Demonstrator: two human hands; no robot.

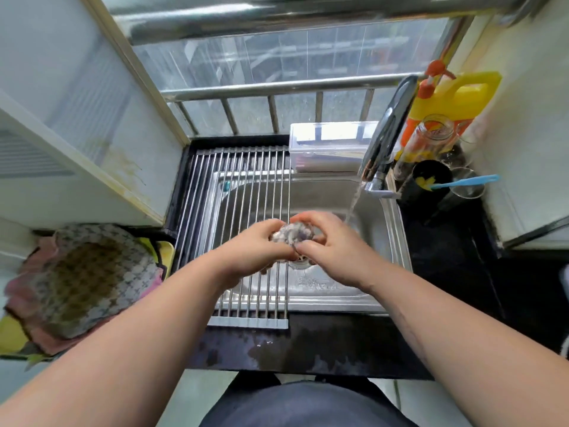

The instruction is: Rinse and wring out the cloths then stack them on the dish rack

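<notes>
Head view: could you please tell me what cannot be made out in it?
1. Cloth: head view; bunched between the left hand and right hand, whose fingers hide most of it.
2. Drain: head view; largely covered by the right hand.
3. Cloth pile: head view; the top cloth covers the rest, so their number is unclear.
</notes>
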